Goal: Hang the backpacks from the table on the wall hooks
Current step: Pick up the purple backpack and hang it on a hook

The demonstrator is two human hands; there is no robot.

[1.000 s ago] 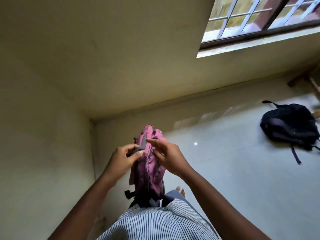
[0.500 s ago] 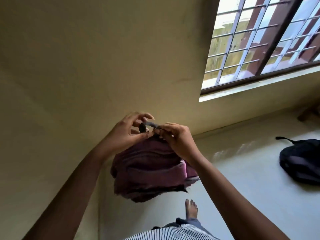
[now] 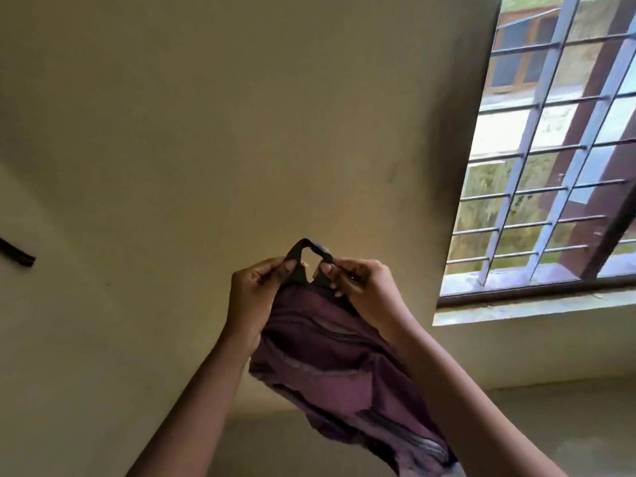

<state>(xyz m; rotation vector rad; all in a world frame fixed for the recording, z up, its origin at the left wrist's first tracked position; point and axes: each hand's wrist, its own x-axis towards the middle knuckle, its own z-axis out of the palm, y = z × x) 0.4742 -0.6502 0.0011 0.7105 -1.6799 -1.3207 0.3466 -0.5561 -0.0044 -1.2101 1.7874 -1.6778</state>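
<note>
A pink-purple backpack (image 3: 330, 366) hangs in front of the beige wall, held up by its dark top loop (image 3: 308, 249). My left hand (image 3: 261, 294) pinches the left end of the loop and my right hand (image 3: 361, 287) pinches the right end, so the loop stands spread open between them, close to the wall. No hook shows on the wall near the loop. A dark strap-like piece (image 3: 17, 254) sticks out from the wall at the far left edge.
A barred window (image 3: 550, 166) with a pale sill (image 3: 533, 308) fills the right side. Bare beige wall (image 3: 241, 115) spreads above and left of the hands. A strip of floor (image 3: 550, 425) shows at the lower right.
Both hands have lifted the backpack higher up the wall and pulled its top loop open. The view has tilted upward, and the black backpack on the floor has gone out of sight.
</note>
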